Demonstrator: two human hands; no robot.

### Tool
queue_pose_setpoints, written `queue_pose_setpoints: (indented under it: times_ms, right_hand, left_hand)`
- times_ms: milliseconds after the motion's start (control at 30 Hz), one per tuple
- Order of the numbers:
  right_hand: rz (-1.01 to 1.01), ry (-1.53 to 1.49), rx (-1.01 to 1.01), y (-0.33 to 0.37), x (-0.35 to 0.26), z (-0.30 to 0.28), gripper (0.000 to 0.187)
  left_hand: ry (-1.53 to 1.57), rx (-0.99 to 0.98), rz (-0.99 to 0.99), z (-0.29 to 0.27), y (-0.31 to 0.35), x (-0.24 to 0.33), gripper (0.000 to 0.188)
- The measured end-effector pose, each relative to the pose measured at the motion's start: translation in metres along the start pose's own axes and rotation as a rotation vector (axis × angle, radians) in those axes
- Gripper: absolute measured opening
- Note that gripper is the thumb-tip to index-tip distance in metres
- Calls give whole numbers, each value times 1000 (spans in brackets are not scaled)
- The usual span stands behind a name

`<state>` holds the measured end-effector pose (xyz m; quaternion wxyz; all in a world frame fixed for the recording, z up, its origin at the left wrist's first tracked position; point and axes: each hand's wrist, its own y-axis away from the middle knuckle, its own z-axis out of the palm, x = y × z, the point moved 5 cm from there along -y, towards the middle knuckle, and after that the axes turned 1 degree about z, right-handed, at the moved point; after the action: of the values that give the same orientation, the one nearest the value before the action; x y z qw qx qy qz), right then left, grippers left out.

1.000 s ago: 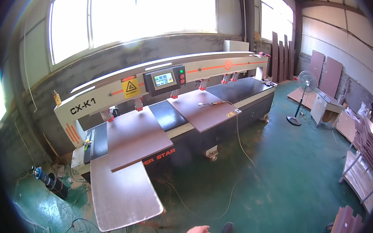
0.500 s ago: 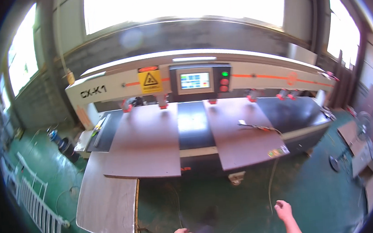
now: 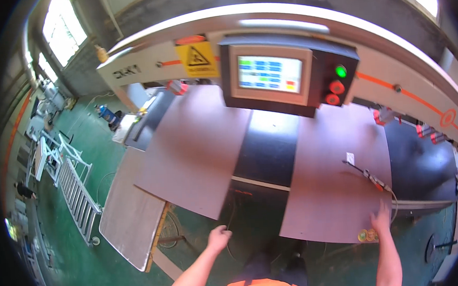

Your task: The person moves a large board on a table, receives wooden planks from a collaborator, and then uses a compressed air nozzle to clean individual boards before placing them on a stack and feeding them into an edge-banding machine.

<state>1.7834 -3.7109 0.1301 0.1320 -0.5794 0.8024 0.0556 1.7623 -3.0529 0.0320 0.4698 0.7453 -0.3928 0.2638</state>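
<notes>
My right hand point(image 3: 381, 221) reaches over the front right corner of the right brown panel point(image 3: 327, 200), fingers stretched forward and somewhat blurred. Just ahead of it lies an air blow gun point(image 3: 370, 178) with a thin hose, beside a small white label point(image 3: 350, 158). Round yellowish stickers point(image 3: 368, 235) show by the wrist. My left hand point(image 3: 219, 238) hangs in the air past the front corner of the left brown panel point(image 3: 193, 150), fingers curled in, with nothing visible in them. Both panels rest on the dark machine bed point(image 3: 268, 146).
A control box with a lit screen point(image 3: 269, 73) and buttons juts from the machine's beam point(image 3: 166, 60). Left of the panels stands a worn grey board point(image 3: 131, 212). A roller stand point(image 3: 77, 194) and a blue cylinder point(image 3: 106, 115) are on the green floor.
The view has moved closer to the machine and swung left. My right hand has come forward over the right panel toward the blow gun. My left hand has risen near the left panel.
</notes>
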Motion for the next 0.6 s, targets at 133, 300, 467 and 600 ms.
queue_pose_setpoints:
  times_ms: [133,300,467,600]
  right_hand:
    - [-111,234,-26,-86,-9,15,78]
    - [-106,157,-153,-134,28,26,73]
    - [-27,-94,-324,-135,26,10,29]
    - [219,-510,-319,-101,77,10,16]
  left_hand:
    - [246,23,-228,33,48,0,52]
    - [211,-135,-284,128,75,47,56]
    - [225,-225,-253,182,64,90,50]
    - [36,-166,-184,186,49,93,45]
